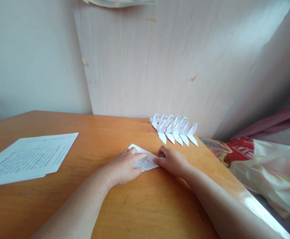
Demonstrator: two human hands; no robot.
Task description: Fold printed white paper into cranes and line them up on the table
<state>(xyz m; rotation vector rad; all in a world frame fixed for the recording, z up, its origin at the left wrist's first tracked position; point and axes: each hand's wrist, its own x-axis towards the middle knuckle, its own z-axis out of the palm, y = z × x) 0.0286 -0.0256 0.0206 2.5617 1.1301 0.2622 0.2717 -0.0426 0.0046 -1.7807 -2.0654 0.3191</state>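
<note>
A folded sheet of printed paper (148, 161) lies on the table in front of me, white with rows of dark print. My left hand (125, 165) rests on its left part, index finger and thumb stretched out apart and pressing it down. At the paper's right corner, my right hand (173, 161) has its fingers curled, with the thumb and index finger pinching the edge. The left hand's palm hides some of the paper. Just beyond the right hand stand several folded paper figures (177, 132), set in two rows with pointed tips up.
A stack of printed sheets (35, 156) lies on the left of the wooden table (135, 212). A pale wooden panel (145, 66) rises behind the table's back edge. Past the right edge are a cream plastic bag (269, 172) and a red bag (241, 150).
</note>
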